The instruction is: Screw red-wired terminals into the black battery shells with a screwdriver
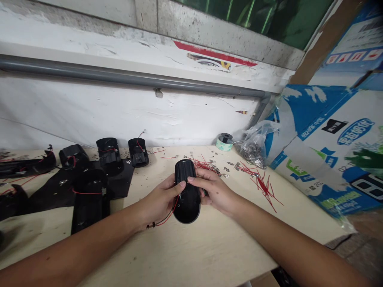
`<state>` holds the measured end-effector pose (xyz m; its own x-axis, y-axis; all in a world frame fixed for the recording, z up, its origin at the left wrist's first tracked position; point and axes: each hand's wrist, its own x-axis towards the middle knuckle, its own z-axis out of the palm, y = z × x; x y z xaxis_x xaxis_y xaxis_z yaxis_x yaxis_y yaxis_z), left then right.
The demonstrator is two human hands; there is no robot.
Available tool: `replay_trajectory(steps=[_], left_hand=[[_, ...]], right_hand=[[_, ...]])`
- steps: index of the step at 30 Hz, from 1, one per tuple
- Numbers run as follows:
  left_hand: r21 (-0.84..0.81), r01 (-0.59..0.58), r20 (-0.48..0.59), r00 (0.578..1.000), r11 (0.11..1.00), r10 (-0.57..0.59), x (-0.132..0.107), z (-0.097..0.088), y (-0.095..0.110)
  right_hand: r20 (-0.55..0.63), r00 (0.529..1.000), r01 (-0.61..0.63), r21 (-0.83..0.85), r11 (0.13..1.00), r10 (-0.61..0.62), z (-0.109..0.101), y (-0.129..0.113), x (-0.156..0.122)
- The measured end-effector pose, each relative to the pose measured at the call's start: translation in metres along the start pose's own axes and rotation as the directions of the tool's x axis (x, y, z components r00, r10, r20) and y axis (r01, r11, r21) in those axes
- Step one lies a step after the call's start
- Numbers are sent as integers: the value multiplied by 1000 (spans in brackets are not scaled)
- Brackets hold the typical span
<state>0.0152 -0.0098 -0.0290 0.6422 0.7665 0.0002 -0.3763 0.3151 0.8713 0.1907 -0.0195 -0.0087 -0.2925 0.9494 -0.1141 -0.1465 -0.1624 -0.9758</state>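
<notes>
I hold a black plastic housing (187,191) over the middle of the wooden table (191,247). My left hand (160,199) grips its left side, thumb on top. My right hand (214,189) grips its right side, fingers curled over the upper face. A thin red wire (169,213) hangs from the housing under my left hand, ending in a dark tip near my wrist. What my fingertips press inside the housing is hidden.
Several similar black housings with red wires (109,153) lie at the left. Loose red wires (263,185) and small metal parts are scattered at the right. A solder spool (224,141), a plastic bag of metal parts (254,147) and a blue-and-white cardboard box (326,147) stand at the far right.
</notes>
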Motion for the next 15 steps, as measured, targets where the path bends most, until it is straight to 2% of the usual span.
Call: replay_trajectory(steps=[7, 15], left_hand=[[-49, 35, -68, 997, 998, -38, 3, 4, 8], [2, 69, -94, 993, 998, -69, -1, 7, 13]], right_hand=[[-1, 1000, 2, 6, 1000, -2, -3, 4, 2], [-4, 1000, -3, 0, 1000, 3, -3, 5, 2]])
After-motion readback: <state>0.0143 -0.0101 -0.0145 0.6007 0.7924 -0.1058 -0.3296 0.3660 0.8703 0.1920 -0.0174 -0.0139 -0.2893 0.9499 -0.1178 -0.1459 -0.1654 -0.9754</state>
